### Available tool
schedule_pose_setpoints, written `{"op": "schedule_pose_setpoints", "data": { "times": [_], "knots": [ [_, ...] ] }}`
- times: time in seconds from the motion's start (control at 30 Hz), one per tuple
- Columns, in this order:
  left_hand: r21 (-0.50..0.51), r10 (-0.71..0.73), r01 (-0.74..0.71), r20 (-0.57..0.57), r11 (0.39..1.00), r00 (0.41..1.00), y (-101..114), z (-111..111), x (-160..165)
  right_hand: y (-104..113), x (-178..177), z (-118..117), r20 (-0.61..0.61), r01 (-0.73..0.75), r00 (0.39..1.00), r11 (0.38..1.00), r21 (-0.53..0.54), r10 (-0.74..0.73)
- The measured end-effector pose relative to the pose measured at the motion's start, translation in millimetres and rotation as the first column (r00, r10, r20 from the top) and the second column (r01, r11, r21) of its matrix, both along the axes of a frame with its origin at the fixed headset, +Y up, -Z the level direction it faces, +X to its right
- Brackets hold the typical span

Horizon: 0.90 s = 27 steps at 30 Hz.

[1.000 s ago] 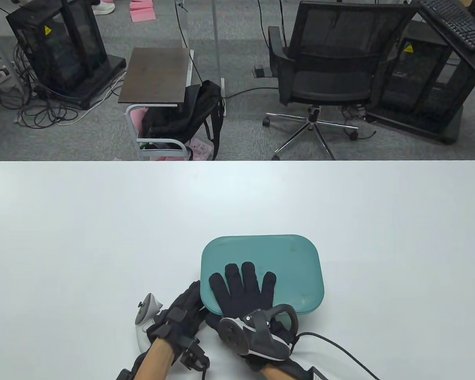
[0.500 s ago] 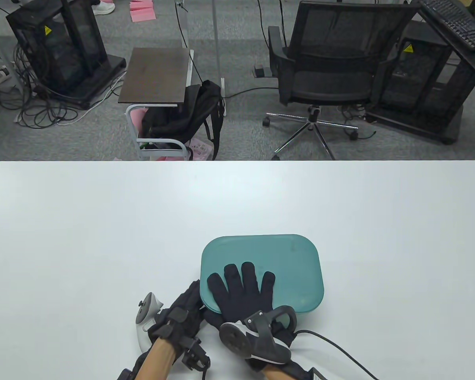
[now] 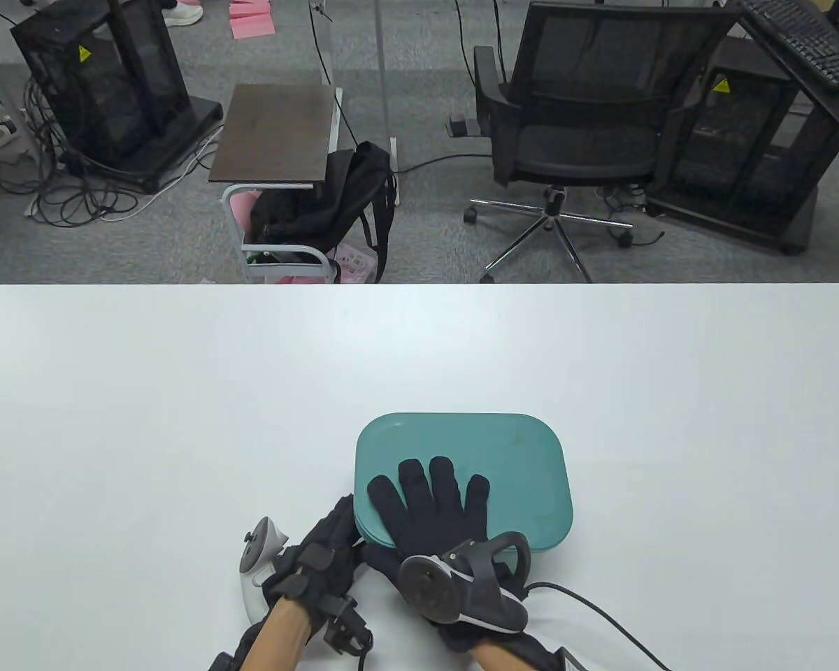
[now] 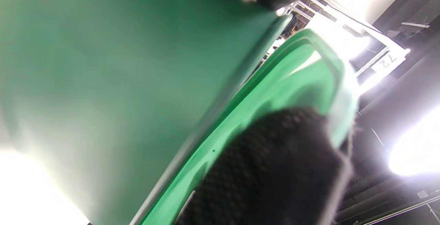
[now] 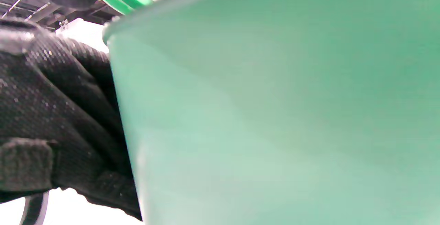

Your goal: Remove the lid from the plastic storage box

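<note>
A teal plastic storage box with its lid (image 3: pixel 517 461) on stands near the front of the white table (image 3: pixel 182 419). My right hand (image 3: pixel 430 500) rests flat on the lid's near left part, fingers spread. My left hand (image 3: pixel 339 521) is at the box's near left corner. In the left wrist view a gloved finger (image 4: pixel 275 170) hooks under the lid's rim (image 4: pixel 309 77), which stands a little off the box wall (image 4: pixel 103 80) there. The right wrist view shows the box wall (image 5: pixel 275 115) close up, with the left glove (image 5: pixel 51 115) beside it.
A black cable (image 3: pixel 601 615) trails from my right wrist across the table's front right. Beyond the far edge stand an office chair (image 3: pixel 573 133), a small side table (image 3: pixel 280 133) and a black backpack (image 3: pixel 328 203) on the floor.
My right hand has slid slightly right and forward on the lid. My left hand has stayed at the near left corner. The box has not moved.
</note>
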<state>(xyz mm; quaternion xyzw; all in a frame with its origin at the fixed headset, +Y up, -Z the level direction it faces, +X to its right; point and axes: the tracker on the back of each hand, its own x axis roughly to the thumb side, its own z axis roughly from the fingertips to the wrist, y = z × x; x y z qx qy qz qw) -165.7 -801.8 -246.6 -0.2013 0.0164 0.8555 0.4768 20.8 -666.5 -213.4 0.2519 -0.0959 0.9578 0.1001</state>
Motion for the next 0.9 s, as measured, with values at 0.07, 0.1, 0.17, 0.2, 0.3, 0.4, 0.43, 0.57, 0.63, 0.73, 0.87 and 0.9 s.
{"op": "schedule_pose_setpoints", "data": {
  "times": [0.07, 0.1, 0.17, 0.2, 0.3, 0.4, 0.43, 0.57, 0.63, 0.73, 0.87, 0.9],
  "knots": [
    [-0.002, -0.001, 0.001, -0.002, 1.000, 1.000, 0.1, 0.0, -0.1, 4.8, 2.2, 0.4, -0.003, 0.010, 1.000, 1.000, 0.008, -0.010],
    [-0.001, -0.003, 0.003, -0.003, 1.000, 1.000, -0.2, 0.2, -0.3, 8.5, 3.5, 1.1, -0.003, 0.009, 1.000, 1.000, 0.014, -0.008],
    [-0.001, -0.003, 0.003, -0.004, 1.000, 1.000, -0.5, 0.0, -0.3, 13.9, 6.0, 2.6, -0.009, 0.015, 1.000, 0.999, 0.029, -0.014],
    [-0.001, -0.003, 0.003, -0.005, 1.000, 1.000, -0.5, -0.1, -0.3, 16.8, 7.4, 3.3, -0.012, 0.017, 1.000, 0.999, 0.046, -0.017],
    [-0.002, -0.004, 0.004, -0.007, 1.000, 1.000, -0.7, 0.1, -0.2, 29.7, 14.0, 5.4, -0.001, 0.043, 0.999, 0.992, 0.119, -0.044],
    [-0.004, -0.005, 0.005, -0.009, 1.000, 1.000, -1.0, 0.1, -0.4, 44.5, 22.7, 8.1, 0.019, 0.082, 0.996, 0.979, 0.185, -0.087],
    [-0.005, -0.004, 0.004, -0.009, 1.000, 1.000, -1.2, 0.2, -0.4, 48.4, 25.6, 8.6, 0.020, 0.093, 0.995, 0.974, 0.207, -0.099],
    [-0.010, -0.005, 0.005, -0.017, 1.000, 1.000, -0.9, 0.8, -0.2, 67.4, 43.6, 10.3, 0.032, 0.142, 0.987, 0.944, 0.298, -0.158],
    [-0.009, -0.010, 0.010, -0.017, 1.000, 1.000, -1.1, 0.7, -0.4, 77.0, 55.7, 10.7, 0.033, 0.198, 0.975, 0.923, 0.329, -0.221],
    [-0.015, -0.008, 0.007, -0.022, 1.000, 1.000, -1.3, 0.9, -0.7, 91.5, 76.4, 10.3, 0.048, 0.260, 0.953, 0.890, 0.376, -0.298],
    [-0.012, -0.016, 0.016, -0.022, 1.000, 1.000, -1.0, 0.8, -0.1, 111.1, 108.7, 7.7, 0.042, 0.404, 0.890, 0.826, 0.393, -0.455],
    [-0.013, -0.016, 0.016, -0.023, 1.000, 1.000, -1.0, 0.9, -0.2, 114.7, 114.7, 7.6, 0.041, 0.423, 0.878, 0.813, 0.401, -0.477]
  ]
}}
